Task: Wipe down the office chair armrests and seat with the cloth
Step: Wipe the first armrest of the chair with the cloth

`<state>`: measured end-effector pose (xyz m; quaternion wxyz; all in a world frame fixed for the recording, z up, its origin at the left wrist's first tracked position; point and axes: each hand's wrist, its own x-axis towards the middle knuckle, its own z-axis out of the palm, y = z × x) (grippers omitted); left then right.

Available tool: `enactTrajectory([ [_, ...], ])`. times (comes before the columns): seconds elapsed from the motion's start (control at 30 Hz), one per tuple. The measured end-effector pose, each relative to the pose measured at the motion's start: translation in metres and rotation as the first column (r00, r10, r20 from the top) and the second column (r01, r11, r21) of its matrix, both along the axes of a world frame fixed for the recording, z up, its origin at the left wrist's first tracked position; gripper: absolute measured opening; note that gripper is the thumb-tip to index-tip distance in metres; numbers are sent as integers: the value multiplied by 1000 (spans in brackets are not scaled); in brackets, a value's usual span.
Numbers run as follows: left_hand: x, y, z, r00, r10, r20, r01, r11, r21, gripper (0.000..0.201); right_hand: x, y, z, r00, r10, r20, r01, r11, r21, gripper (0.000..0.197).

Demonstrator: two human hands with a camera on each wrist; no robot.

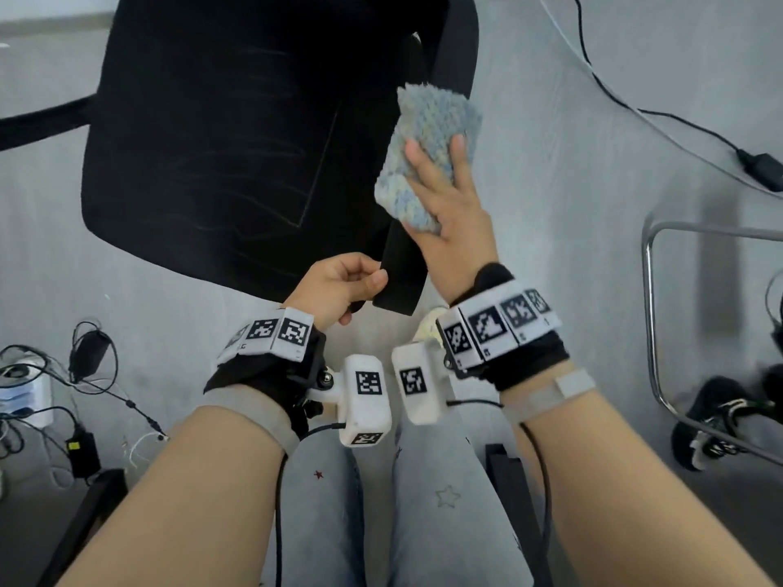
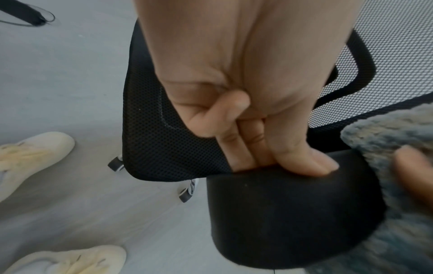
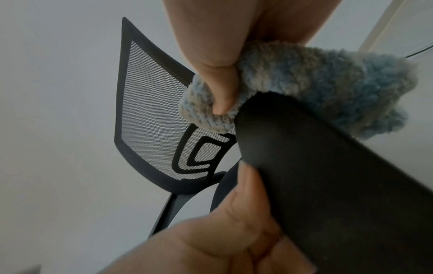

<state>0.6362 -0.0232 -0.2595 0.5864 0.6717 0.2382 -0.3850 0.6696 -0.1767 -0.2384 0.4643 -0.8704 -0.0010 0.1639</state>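
Note:
A black office chair stands in front of me, its mesh seat (image 1: 203,154) at upper left and its mesh backrest (image 3: 152,111) behind. My left hand (image 1: 364,290) grips the near end of the right armrest (image 1: 400,273), fingers curled under it and thumb on top. That grip on the armrest (image 2: 293,213) shows close up in the left wrist view. A fluffy blue-grey cloth (image 1: 428,133) lies folded over the armrest further along. My right hand (image 1: 440,184) holds it there, fingers on top and thumb (image 3: 220,89) pinching the cloth (image 3: 316,83) against the armrest (image 3: 339,185) side.
Cables and power adapters (image 1: 84,353) lie on the grey floor at left, another cable and adapter (image 1: 760,167) at upper right. A chrome chair frame (image 1: 650,332) and black shoes (image 1: 712,421) stand at right. Cream shoes (image 2: 35,153) sit near the chair's castors (image 2: 187,192).

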Motion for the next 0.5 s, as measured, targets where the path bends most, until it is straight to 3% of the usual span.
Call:
enactTrajectory([
  [0.33,0,-59,10,973,-230,-24,226,967,-117,5,-21,-50,13,989,-136,-54,137,991,11,46],
  [0.43,4,-65,20,963,-269,-4,265,950,-164,14,-21,-57,28,967,-216,-133,219,976,9,48],
  [0.5,10,-56,31,975,-222,14,221,959,-174,19,-21,-51,40,949,-271,-158,269,962,-34,47],
])
